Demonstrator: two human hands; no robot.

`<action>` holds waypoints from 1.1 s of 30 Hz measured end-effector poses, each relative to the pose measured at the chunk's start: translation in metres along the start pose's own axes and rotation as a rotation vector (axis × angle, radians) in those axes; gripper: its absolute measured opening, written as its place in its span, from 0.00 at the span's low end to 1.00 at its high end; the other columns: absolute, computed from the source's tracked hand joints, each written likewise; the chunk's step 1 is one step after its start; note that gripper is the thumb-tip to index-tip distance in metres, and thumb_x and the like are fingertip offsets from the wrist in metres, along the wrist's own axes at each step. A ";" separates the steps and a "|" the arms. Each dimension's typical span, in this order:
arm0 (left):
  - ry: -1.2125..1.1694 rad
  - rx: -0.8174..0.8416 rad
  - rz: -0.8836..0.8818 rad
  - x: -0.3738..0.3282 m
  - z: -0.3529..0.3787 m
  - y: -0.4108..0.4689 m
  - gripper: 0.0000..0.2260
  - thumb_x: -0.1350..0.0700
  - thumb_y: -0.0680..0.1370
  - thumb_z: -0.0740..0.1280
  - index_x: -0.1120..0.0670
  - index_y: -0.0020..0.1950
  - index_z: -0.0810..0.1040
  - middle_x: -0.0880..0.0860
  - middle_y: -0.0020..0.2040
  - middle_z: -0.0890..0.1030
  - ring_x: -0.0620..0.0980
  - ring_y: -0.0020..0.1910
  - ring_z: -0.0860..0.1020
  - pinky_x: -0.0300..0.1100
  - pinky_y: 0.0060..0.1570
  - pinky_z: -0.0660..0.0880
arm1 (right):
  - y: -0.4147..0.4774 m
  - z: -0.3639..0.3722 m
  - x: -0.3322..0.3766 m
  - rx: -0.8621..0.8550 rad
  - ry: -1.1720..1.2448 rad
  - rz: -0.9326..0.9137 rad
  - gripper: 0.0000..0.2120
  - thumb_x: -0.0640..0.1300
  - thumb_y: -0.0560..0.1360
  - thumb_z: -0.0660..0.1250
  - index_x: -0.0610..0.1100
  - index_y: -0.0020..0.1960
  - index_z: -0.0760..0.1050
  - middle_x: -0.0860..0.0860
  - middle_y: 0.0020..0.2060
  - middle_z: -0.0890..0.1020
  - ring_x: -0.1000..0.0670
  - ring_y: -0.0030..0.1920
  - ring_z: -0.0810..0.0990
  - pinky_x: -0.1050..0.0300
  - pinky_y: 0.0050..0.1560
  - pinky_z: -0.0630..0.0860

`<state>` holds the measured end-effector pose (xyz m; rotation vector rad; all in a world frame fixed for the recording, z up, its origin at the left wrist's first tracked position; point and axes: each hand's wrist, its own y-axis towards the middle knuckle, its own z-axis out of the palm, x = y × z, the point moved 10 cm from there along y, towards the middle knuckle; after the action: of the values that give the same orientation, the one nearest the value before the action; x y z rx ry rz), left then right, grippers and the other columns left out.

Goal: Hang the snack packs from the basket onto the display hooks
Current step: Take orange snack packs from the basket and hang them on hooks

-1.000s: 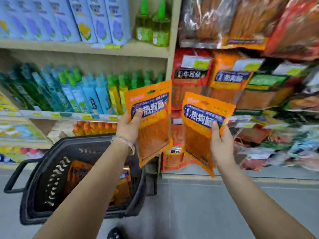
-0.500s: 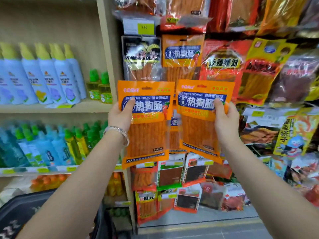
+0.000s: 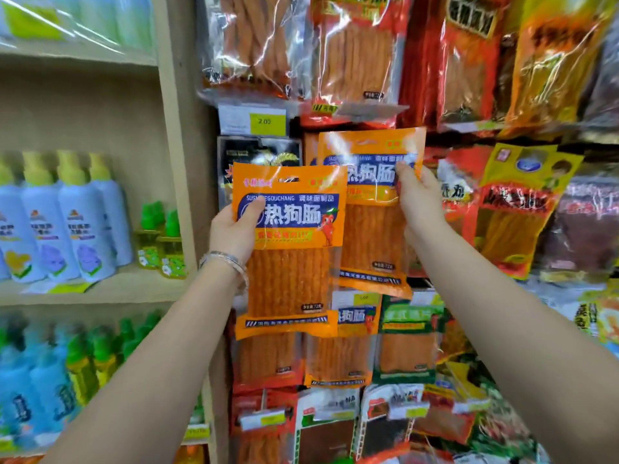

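- Since the last look, the right pack [image 3: 371, 229] has gone up and closer to the wall. The left pack [image 3: 294, 249] now sits lower than it, and both arms reach further in.
- My left hand [image 3: 234, 229] grips the left pack by its left edge. The thumb presses on the blue label, and the other fingers are hidden behind the pack.
- The left pack covers the lower left corner of the right pack, so it is nearer to me.
- My right hand [image 3: 420, 199] pinches the right pack at the right side of its label. The thumb is on the front and the fingers are tucked behind.
- The right pack is up against the hanging snacks [image 3: 355, 58], just below and to the right of the yellow price tag [image 3: 268, 121].
- I cannot see the hook. I think it is behind the top of the right pack.
- I would hang the right pack first, one pack at a time.
- I would keep it flat and straight, and slide the hole at its top onto the hook tip. Then I would push it all the way back.
- I would keep the left pack low, so it does not block my view of the hook.
- The left pack has a little slot [image 3: 288, 179] at the top too, so it can go on next.
- I cannot see the basket right now.
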<state>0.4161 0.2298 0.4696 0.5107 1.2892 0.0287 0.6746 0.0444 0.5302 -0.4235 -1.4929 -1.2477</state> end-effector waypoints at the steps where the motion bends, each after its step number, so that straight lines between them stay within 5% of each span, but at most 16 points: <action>1: 0.000 0.007 0.000 0.002 0.003 0.006 0.06 0.47 0.74 0.69 0.48 0.43 0.79 0.43 0.35 0.84 0.45 0.35 0.83 0.40 0.34 0.79 | 0.005 0.005 -0.004 0.015 0.034 0.021 0.08 0.50 0.78 0.61 0.48 0.48 0.77 0.46 0.51 0.82 0.45 0.52 0.81 0.45 0.58 0.75; 5: -0.015 0.049 -0.004 0.004 0.016 0.021 0.07 0.46 0.74 0.69 0.48 0.46 0.78 0.47 0.39 0.85 0.47 0.37 0.84 0.42 0.35 0.79 | 0.019 0.020 -0.012 0.037 0.097 0.057 0.07 0.46 0.78 0.61 0.50 0.43 0.75 0.52 0.41 0.82 0.48 0.45 0.81 0.48 0.54 0.77; 11: 0.002 0.074 -0.002 -0.001 0.026 0.032 0.06 0.45 0.75 0.68 0.47 0.45 0.77 0.45 0.37 0.84 0.45 0.36 0.83 0.38 0.32 0.78 | 0.033 0.025 -0.025 0.057 0.069 0.101 0.07 0.48 0.78 0.61 0.46 0.51 0.75 0.46 0.50 0.82 0.44 0.53 0.80 0.43 0.58 0.76; 14: 0.017 0.082 0.002 -0.003 0.030 0.034 0.07 0.45 0.75 0.67 0.47 0.44 0.76 0.44 0.35 0.84 0.44 0.35 0.83 0.37 0.32 0.77 | 0.039 0.018 -0.030 0.017 -0.036 0.026 0.07 0.50 0.77 0.64 0.47 0.48 0.75 0.48 0.47 0.79 0.50 0.46 0.78 0.53 0.49 0.74; 18: 0.038 0.093 0.003 -0.004 0.039 0.036 0.11 0.45 0.75 0.67 0.50 0.51 0.77 0.48 0.43 0.83 0.44 0.38 0.83 0.37 0.32 0.77 | 0.036 -0.003 -0.030 -0.135 -0.164 -0.101 0.21 0.48 0.73 0.70 0.43 0.62 0.67 0.48 0.54 0.71 0.55 0.48 0.71 0.65 0.46 0.68; 21: 0.035 0.109 0.012 -0.005 0.049 0.036 0.08 0.44 0.75 0.67 0.48 0.48 0.76 0.45 0.39 0.83 0.41 0.34 0.82 0.33 0.27 0.75 | 0.026 -0.007 -0.017 -0.160 -0.162 -0.219 0.12 0.49 0.75 0.68 0.47 0.55 0.70 0.52 0.51 0.72 0.54 0.49 0.72 0.62 0.51 0.67; 25: 0.028 0.143 0.026 -0.010 0.071 0.033 0.06 0.45 0.75 0.68 0.46 0.45 0.77 0.46 0.43 0.84 0.49 0.44 0.83 0.47 0.47 0.79 | 0.016 0.030 -0.016 0.162 -0.004 -0.127 0.13 0.57 0.78 0.61 0.49 0.44 0.75 0.53 0.41 0.79 0.59 0.40 0.78 0.64 0.41 0.73; 29: 0.019 0.178 0.130 -0.028 0.096 0.026 0.03 0.52 0.76 0.67 0.45 0.48 0.78 0.46 0.47 0.83 0.50 0.49 0.81 0.55 0.54 0.77 | 0.015 0.033 -0.004 0.157 -0.057 -0.168 0.17 0.54 0.77 0.64 0.40 0.42 0.71 0.41 0.41 0.77 0.45 0.41 0.77 0.49 0.43 0.71; 33: 0.038 0.269 0.399 -0.069 0.115 0.021 0.25 0.62 0.77 0.65 0.47 0.71 0.62 0.50 0.65 0.74 0.43 0.63 0.73 0.45 0.62 0.73 | 0.026 0.020 0.008 0.080 0.024 -0.180 0.10 0.50 0.78 0.63 0.46 0.42 0.72 0.43 0.39 0.77 0.48 0.41 0.76 0.49 0.44 0.73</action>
<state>0.5069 0.1876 0.5612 0.9974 1.2167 0.2004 0.6829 0.0689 0.5522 -0.2243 -1.5819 -1.3222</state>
